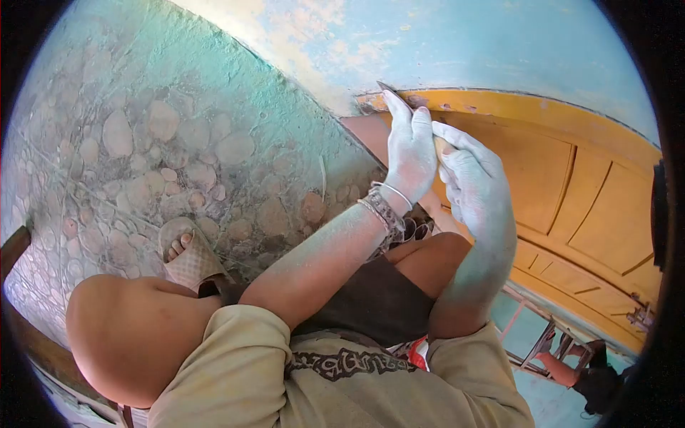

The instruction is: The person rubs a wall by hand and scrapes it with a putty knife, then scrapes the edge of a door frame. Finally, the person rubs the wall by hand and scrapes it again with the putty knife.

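Observation:
A scraper with a pale handle and a dark blade [384, 86] touches the corner of the orange door frame [492, 102], where the paint is chipped. My right hand [471, 175], coated in white dust, is closed round the handle. Close beside it, my left hand [412, 146] is dusty too, with its fingers pressed together along the blade near the tip. Bracelets [385, 207] circle my left wrist. Most of the blade is hidden behind my left fingers, so its exact shape cannot be told.
A pale blue wall [499, 43] adjoins the frame, and an orange panelled door [528, 164] is beside it. Stone-patterned flooring [143, 164] spreads left, under my sandalled foot [187, 250]. At lower right, another person [599, 378] is by a ladder [531, 349].

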The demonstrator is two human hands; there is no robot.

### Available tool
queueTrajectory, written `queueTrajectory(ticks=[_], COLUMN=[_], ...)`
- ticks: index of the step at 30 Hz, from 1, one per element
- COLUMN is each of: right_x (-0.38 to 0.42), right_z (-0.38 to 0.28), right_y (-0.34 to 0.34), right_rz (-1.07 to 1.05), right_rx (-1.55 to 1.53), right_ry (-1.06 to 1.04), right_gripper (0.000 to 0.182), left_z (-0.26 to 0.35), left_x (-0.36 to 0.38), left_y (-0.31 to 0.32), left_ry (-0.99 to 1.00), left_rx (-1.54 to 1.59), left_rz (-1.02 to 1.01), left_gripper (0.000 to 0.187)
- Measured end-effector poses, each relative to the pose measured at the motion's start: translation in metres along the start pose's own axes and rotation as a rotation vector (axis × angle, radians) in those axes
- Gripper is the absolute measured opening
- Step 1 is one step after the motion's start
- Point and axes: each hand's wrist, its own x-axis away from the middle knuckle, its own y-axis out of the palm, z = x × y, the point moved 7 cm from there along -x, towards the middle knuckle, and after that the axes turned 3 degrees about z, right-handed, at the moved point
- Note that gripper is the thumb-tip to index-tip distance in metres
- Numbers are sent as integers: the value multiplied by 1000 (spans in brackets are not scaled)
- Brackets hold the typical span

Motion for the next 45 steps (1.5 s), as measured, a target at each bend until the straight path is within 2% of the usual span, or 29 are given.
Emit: queueTrajectory(ticks=[3, 4, 5, 7, 10, 13, 15, 16, 18, 20, 22, 25, 26, 29, 30, 33, 35, 37, 38, 41, 42, 45], right_x=[-5, -16, -18, -20, -19, -25, -59, -54, -36, -23, -29, -34, -26, -27, -25, -38, -34, -21, -18, -33, -50, -55], right_z=[4, 3, 2, -1, 3, 5, 32, 27, 13, 1, 5, 11, 10, -3, -3, 18, 21, 17, 20, 21, 39, 50], right_y=[6, 14, 18, 25, 29, 34, 46, 44, 42, 34, 37, 40, 40, 46, 46, 50, 54, 47, 46, 58, 70, 85], right_rz=[-19, -38, -38, -37, -53, -22, 13, 28, 20, -5, -28, -27, -23, -33, -31, -14, -33, -10, 3, -35, -112, -134], right_rx=[14, 85, 102, 137, 109, 169, 298, 285, 221, 164, 178, 175, 152, 114, 107, 128, 16, -66, -108, -11, -24, -94], right_ry=[-103, -173, -181, -198, -188, -214, -390, -386, -324, -223, -187, -167, -155, -164, -155, -137, -68, 20, 74, -32, -37, -41], right_gripper=[33, 32, 32, 30, 33, 32, 32, 32, 32, 32, 33, 32, 32, 33, 33, 34, 34, 34, 35, 35, 36, 35], left_z=[-8, -22, -24, -29, -29, -61, -80, -85, -73, -58, -78, -73, -71, -50, -52, -61, -63, -45, -50, -66, -80, -100], left_x=[-6, -18, -23, -21, -18, -38, -45, -46, -40, -39, -38, -46, -42, -34, -35, -47, -46, -35, -35, -51, -56, -61], left_y=[2, -10, -19, -17, -14, -22, -26, -27, -20, -26, -8, -25, -28, -28, -28, -31, -36, -32, -35, -49, -53, -61], left_ry=[-278, -176, -222, -396, -102, -147, -219, -235, -401, -54, -322, -220, -272, -180, -203, -259, -132, -198, -173, -134, -173, -269], left_rx=[384, 238, 231, 414, 115, 484, 358, 355, 746, 181, 621, 537, 520, 400, 329, 560, 356, 611, 527, 218, 284, 610], left_rz=[-169, -87, -39, -159, -24, -93, -142, -163, -90, -82, -243, -106, -69, 61, -20, -164, -106, 16, 43, 19, 12, -72], left_gripper=[67, 68, 67, 66, 65, 60, 64, 63, 23, 48, 61, 59, 58, 33, 45, 67, 59, 46, 38, 36, 31, 21])
